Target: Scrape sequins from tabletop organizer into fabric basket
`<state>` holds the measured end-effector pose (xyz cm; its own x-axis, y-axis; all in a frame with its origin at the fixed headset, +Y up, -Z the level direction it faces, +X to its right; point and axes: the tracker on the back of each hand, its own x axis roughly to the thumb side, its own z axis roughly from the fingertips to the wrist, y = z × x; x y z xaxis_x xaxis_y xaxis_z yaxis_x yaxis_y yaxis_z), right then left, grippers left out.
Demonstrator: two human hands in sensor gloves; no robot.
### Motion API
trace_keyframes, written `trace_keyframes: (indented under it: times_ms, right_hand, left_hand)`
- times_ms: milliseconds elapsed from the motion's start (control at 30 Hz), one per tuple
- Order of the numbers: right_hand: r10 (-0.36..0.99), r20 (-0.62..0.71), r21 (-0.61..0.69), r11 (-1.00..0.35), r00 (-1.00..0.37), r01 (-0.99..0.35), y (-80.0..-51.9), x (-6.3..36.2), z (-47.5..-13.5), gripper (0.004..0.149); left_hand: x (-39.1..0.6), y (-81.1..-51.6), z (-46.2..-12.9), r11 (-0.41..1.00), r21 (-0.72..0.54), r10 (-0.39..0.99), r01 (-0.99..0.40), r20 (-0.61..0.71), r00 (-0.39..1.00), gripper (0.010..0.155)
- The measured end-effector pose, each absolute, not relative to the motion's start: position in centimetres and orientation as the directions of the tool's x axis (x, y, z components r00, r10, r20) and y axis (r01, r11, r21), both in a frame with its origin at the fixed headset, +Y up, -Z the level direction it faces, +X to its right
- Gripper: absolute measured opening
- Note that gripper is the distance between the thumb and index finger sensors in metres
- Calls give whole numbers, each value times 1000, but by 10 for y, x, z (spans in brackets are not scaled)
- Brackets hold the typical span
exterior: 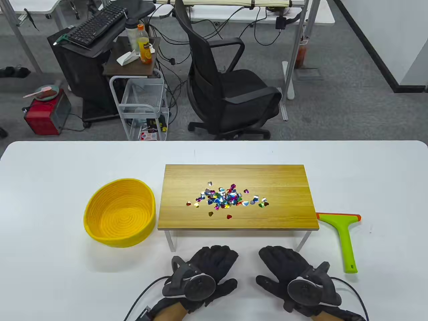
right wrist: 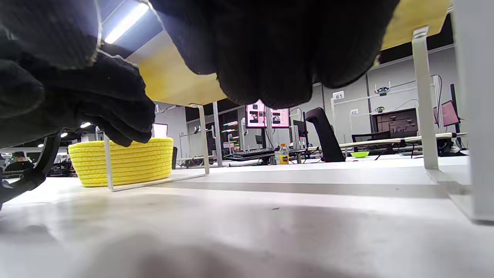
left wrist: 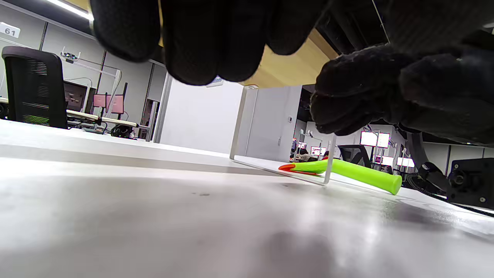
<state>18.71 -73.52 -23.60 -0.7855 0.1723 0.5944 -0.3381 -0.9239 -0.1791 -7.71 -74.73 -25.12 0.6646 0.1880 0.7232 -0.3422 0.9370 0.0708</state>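
Note:
A pile of coloured heart-shaped sequins [exterior: 227,198] lies in the middle of the wooden tabletop organizer [exterior: 267,177], a small raised shelf on white legs. The yellow woven fabric basket [exterior: 119,212] stands just left of it and is empty; it also shows in the right wrist view [right wrist: 127,162]. A green scraper with an orange blade edge [exterior: 344,234] lies right of the organizer, also in the left wrist view [left wrist: 359,173]. My left hand [exterior: 214,259] and right hand [exterior: 281,262] lie palm down on the table in front of the organizer, holding nothing.
The white table [exterior: 50,200] carries everything; its far edge runs behind the organizer. The organizer's white legs [right wrist: 424,100] stand close ahead of my fingers. An office chair [exterior: 230,87] and a cart [exterior: 143,103] stand beyond the table.

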Motion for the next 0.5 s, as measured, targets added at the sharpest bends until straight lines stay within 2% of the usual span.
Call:
trace_keyframes:
  times_ms: [500]
  right_hand:
    - [178, 591, -166, -927, -787, -335, -737, 185, -234, 72]
  left_hand:
    - [-78, -746, -252, 933, 87, 182, -348, 721, 669, 76]
